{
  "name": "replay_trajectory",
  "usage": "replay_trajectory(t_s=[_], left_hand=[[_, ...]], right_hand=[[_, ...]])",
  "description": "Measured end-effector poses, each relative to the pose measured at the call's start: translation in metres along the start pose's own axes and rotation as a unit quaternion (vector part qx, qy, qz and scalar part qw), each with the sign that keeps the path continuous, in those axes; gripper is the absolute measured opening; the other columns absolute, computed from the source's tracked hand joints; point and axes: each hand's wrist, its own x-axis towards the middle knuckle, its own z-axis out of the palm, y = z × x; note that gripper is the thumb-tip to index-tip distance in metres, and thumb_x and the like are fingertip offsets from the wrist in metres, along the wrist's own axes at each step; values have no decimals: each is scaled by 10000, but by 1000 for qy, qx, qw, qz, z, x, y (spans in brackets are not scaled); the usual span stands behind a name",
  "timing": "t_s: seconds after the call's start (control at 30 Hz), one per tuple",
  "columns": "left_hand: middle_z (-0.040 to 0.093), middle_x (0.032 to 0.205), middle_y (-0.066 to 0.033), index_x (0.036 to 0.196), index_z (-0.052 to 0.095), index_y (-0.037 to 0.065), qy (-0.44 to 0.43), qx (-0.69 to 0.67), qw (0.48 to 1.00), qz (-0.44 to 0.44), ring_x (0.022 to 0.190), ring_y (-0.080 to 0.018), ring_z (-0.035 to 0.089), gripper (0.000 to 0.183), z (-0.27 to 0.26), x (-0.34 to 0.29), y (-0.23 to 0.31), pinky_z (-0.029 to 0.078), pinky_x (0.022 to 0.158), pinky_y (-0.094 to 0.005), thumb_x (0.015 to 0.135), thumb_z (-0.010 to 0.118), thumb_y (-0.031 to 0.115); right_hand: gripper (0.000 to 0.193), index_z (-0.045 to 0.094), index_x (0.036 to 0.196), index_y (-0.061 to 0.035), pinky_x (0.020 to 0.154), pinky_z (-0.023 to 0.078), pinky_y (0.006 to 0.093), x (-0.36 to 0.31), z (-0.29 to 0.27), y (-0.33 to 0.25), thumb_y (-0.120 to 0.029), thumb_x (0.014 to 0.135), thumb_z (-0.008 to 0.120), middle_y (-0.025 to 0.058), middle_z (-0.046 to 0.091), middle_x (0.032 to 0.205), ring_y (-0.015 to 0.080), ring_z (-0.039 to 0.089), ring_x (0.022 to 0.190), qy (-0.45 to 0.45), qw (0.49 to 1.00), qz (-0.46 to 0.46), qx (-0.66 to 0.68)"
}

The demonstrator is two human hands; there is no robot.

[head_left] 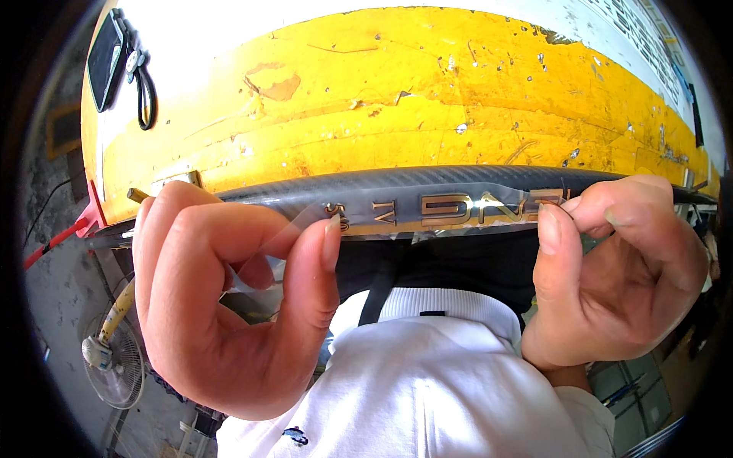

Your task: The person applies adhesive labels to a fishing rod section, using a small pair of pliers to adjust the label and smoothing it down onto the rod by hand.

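Between my two hands stretches a clear decal strip [397, 210] with gold-coloured lettering. My left hand [229, 290] pinches its left end between thumb and curled fingers. At the other end, my right hand [611, 267] grips the strip with thumb and forefinger. Just behind the strip runs a long dark tube [305, 191] with a woven carbon look, lying across the near edge of the table. The strip overlaps the tube in view; whether it touches the surface I cannot tell. My hands hide parts of the tube on both sides.
Beyond the tube is a worn yellow tabletop [343, 99] with chips and scratches. A black phone-like device [108, 57] and a looped black cord [143, 95] lie at its far left. A red bar [65, 233] and a fan [114, 362] stand at the left.
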Motion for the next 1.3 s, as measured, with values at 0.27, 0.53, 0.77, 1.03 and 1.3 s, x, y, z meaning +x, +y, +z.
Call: replay_trajectory(t_s=[0.27,0.53,0.77,1.03,1.3], left_hand=[[402,740,-10,790,509,25,0,-5,1000,-7,629,-59,373,167,0,-2,-2,273,582,-169,845,666,11],[415,739,-18,790,526,21,-9,-3,1000,17,635,-75,385,153,-3,1,-2,285,601,-185,840,670,13],[420,730,-18,789,529,21,-8,4,1000,13,630,-66,392,162,-1,3,0,290,577,-174,836,684,32],[425,722,-16,782,533,27,-2,12,1000,8,614,-58,393,163,-2,1,0,281,550,-166,833,687,41],[424,715,-13,780,538,28,6,-5,1000,14,603,-61,372,155,0,1,-2,259,543,-172,830,684,42]], right_hand=[[508,449,1150,-49,690,417,298,4,-2,2,150,712,613,107,562,833,158,492,689,-22,998,-30,44],[520,402,1228,-81,698,411,318,19,-27,1,82,765,573,127,517,854,153,452,688,-121,987,-87,64],[427,451,1128,-28,731,434,306,3,-3,-2,134,755,582,116,543,858,165,498,744,-14,1000,-22,18],[434,466,1100,-19,687,435,273,1,2,-1,161,729,603,113,550,863,163,507,717,4,1000,-3,21],[454,468,1103,-24,652,397,264,3,2,-4,162,720,626,91,544,838,149,500,710,1,1000,3,12]])
